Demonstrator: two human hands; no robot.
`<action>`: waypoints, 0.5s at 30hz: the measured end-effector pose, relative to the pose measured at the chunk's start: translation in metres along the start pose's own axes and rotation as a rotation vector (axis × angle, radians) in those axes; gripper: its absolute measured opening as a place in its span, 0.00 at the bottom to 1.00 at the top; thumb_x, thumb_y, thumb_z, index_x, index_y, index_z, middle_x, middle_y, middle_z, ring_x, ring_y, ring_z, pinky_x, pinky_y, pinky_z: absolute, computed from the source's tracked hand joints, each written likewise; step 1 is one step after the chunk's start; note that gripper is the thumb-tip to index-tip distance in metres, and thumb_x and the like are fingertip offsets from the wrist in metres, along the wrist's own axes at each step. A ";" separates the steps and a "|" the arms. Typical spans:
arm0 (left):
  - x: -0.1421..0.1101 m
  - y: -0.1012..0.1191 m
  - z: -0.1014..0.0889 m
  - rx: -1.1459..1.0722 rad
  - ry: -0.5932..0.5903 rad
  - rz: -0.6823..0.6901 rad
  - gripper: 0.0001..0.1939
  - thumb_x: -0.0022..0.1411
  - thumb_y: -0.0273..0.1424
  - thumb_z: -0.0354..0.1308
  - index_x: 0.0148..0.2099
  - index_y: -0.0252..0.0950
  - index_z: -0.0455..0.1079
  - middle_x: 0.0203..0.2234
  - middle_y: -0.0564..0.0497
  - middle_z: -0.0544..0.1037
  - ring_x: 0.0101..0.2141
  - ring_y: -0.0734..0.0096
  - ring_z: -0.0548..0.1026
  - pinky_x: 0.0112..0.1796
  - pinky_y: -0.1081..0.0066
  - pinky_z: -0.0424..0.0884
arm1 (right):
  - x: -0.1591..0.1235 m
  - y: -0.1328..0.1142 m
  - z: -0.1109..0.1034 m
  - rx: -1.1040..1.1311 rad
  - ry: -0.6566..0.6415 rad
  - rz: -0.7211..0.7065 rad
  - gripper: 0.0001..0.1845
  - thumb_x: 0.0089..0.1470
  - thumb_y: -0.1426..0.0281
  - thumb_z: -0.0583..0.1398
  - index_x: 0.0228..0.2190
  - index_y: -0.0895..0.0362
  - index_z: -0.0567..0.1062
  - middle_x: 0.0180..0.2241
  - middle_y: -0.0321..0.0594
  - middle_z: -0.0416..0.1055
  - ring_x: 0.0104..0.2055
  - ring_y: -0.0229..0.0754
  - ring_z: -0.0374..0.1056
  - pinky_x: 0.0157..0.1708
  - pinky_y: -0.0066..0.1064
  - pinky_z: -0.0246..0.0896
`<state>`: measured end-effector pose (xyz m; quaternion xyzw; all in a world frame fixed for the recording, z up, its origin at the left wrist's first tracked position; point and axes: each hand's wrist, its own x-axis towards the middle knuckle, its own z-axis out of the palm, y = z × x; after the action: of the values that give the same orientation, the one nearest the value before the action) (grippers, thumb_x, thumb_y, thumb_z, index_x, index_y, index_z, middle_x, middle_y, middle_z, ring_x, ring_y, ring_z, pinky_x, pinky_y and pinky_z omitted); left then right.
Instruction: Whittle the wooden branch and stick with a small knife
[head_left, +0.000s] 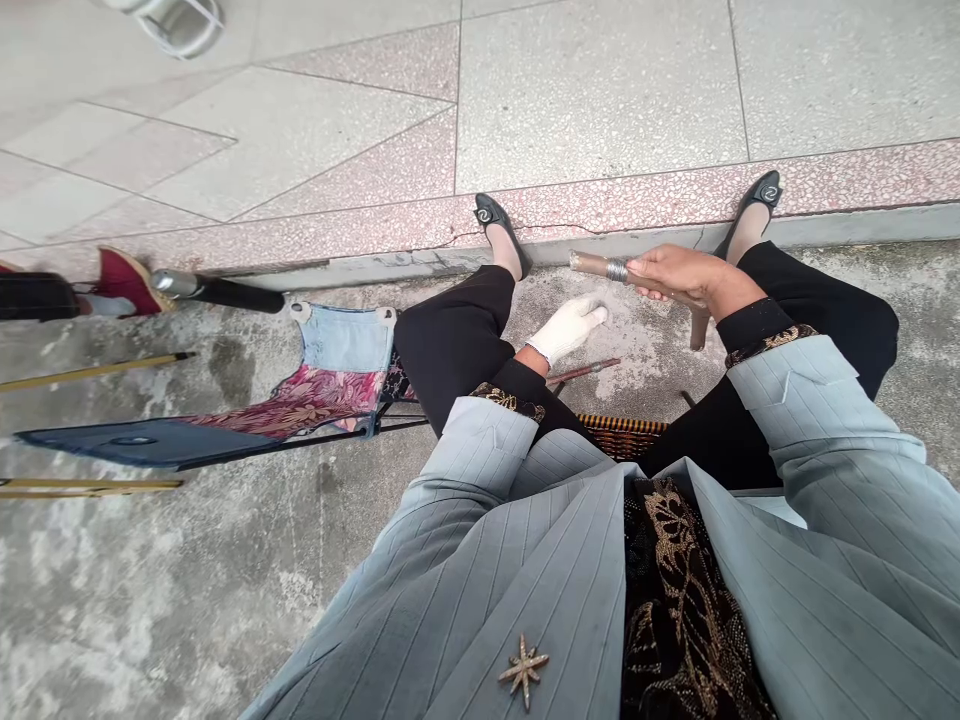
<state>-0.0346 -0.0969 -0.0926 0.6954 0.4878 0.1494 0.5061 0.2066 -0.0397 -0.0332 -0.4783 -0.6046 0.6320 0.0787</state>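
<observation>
My right hand (pixel 671 272), bare, is closed round a brown wooden-looking stick (pixel 592 262) bound with silvery wire near its left end. A short brown piece (pixel 699 328) points down at the other end; the hand partly hides how the two join. To the left is my left hand (pixel 568 328) in a white knitted glove, its fingers curled together. Whatever it holds, if anything, is hidden. It is apart from the stick. Just below the glove a thin reddish-brown rod (pixel 589 370) shows between my legs.
A woven basket (pixel 619 432) is partly seen between my thighs. On the left stands a folding chair (pixel 330 385) with patterned cloth, near yellow poles (pixel 97 370) and another person's red shoe (pixel 124 285). A raised tiled ledge (pixel 600 180) runs beyond my feet.
</observation>
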 end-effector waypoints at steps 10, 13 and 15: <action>0.005 0.003 -0.003 -0.055 0.021 0.002 0.13 0.71 0.37 0.52 0.39 0.35 0.72 0.30 0.50 0.76 0.31 0.69 0.71 0.37 0.68 0.69 | -0.032 -0.016 -0.007 0.220 -0.210 -0.196 0.34 0.62 0.37 0.62 0.33 0.58 0.70 0.25 0.36 0.64 0.23 0.33 0.58 0.23 0.27 0.56; 0.011 -0.004 -0.009 0.005 0.175 -0.047 0.11 0.71 0.33 0.52 0.37 0.36 0.71 0.30 0.48 0.76 0.34 0.66 0.72 0.40 0.66 0.69 | -0.023 -0.007 -0.006 0.045 -0.493 -0.153 0.38 0.58 0.35 0.64 0.31 0.60 0.72 0.25 0.37 0.66 0.24 0.33 0.59 0.25 0.28 0.58; 0.012 -0.007 -0.011 0.039 0.233 -0.047 0.11 0.71 0.33 0.50 0.37 0.36 0.70 0.29 0.49 0.75 0.33 0.66 0.72 0.39 0.66 0.69 | -0.014 -0.002 0.000 -0.137 -0.629 -0.055 0.38 0.59 0.35 0.63 0.29 0.60 0.73 0.25 0.37 0.67 0.24 0.34 0.60 0.27 0.29 0.58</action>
<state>-0.0406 -0.0810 -0.0971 0.6714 0.5624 0.2077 0.4356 0.2130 -0.0482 -0.0243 -0.2471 -0.6532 0.7043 -0.1275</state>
